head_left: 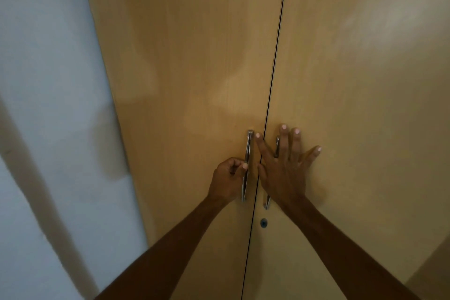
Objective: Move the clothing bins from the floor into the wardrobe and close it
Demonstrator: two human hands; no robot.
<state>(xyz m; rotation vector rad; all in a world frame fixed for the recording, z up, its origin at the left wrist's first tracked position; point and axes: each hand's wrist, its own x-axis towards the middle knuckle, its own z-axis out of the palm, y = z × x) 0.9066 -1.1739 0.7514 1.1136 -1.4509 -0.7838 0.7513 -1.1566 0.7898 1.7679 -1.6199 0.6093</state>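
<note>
While two bare forearms reach forward, the left hand (229, 179) curls around the left door handle (247, 165) and the right hand (283, 168) lies flat, fingers spread, over the right door handle (274, 170). Both wooden wardrobe doors (194, 61) meet closed; a keyhole (263, 222) sits below, a pale wall (43, 56) left.

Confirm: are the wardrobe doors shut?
Shut: left door and right door meet flush along one thin seam.

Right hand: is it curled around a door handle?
No, the right hand lies flat with spread fingers against the right door.
</note>
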